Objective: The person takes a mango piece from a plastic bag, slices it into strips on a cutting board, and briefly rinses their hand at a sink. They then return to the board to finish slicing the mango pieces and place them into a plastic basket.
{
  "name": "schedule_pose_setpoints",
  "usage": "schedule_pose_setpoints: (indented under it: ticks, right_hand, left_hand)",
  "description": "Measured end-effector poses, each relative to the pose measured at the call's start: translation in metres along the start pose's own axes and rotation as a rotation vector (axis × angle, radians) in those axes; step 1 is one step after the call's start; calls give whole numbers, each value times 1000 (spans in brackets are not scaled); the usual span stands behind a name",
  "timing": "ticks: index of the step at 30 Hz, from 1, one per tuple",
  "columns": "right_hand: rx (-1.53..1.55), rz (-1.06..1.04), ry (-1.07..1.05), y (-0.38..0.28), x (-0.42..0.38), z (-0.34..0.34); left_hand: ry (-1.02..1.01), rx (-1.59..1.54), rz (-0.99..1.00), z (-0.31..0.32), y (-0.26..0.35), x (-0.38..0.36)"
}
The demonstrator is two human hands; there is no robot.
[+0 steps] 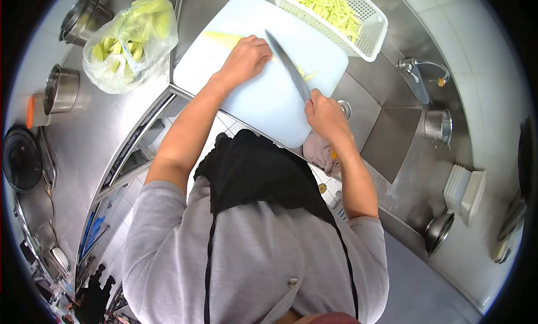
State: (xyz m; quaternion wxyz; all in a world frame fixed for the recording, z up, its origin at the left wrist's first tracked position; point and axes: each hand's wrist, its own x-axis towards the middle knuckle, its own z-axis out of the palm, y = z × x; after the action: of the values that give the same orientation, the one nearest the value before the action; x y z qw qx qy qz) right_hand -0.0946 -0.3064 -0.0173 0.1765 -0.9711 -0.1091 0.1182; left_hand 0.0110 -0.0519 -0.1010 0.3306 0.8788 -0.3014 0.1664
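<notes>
My left hand (245, 59) rests on the white cutting board (258, 111) with its fingers curled over a long pale-green vegetable piece (221, 38). Its exact kind does not show. In my right hand (328, 117) is the handle of a large kitchen knife (288, 65), whose blade points away from me across the board, to the right of my left hand. A few thin cut strips (306, 74) lie on the board just right of the blade. My left fingers hide the near end of the vegetable.
A white perforated basket (367, 48) of cut strips overlaps the board's far right edge. At left sits a clear plastic bag (106, 72) of green pieces, with metal pots (61, 89) beyond. To the right are a sink (392, 139), a tap (414, 63) and a bunched cloth (318, 154).
</notes>
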Motion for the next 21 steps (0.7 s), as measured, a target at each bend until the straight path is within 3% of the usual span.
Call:
schedule_pose_setpoints:
  ticks: [4, 7, 11, 21]
  right_hand:
    - [27, 65, 47, -7, -11, -5]
    - [55, 68, 5, -13, -14, -2]
    - [137, 74, -62, -16, -17, 8]
    - [150, 87, -70, -12, -16, 17]
  left_hand:
    - [159, 74, -111, -20, -15, -20]
    - [236, 316, -183, -35, -19, -25]
    - [89, 365, -248, -42, -38, -27]
    - [-101, 75, -384, -68, -41, -34]
